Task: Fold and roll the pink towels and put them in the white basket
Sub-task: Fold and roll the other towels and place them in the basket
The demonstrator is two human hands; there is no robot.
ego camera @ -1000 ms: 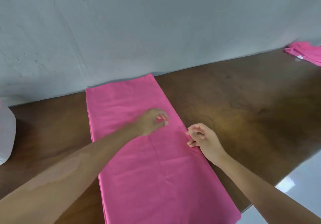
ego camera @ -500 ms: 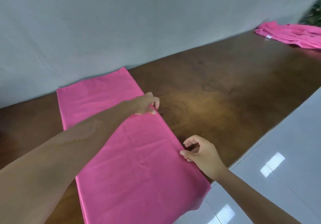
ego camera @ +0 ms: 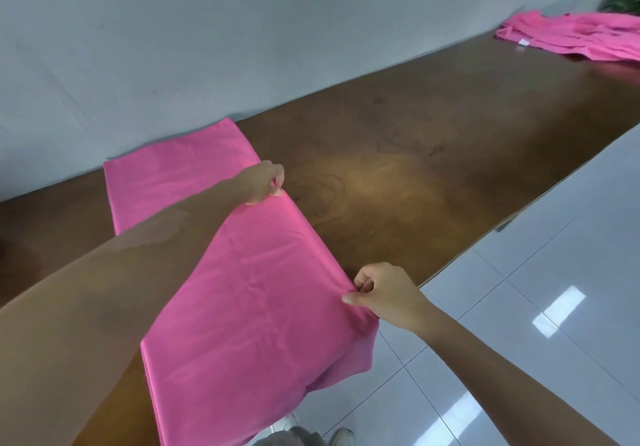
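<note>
Dark brown wooden bench (ego camera: 433,155), running along a grey wall. A pink towel (ego camera: 242,307) lies flat across it at the left, from the far edge to the near, its near end overhanging. A heap of pink towels (ego camera: 581,39) lies far right.

A brown wooden table (ego camera: 433,155) stands against a grey wall (ego camera: 242,30), beside glossy floor tiles (ego camera: 554,307).

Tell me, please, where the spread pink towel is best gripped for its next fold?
Likely along its right long edge, from the right: the towel lies flat and long, so two spaced pinches keep it taut, where the left hand and right hand pinch now.
</note>
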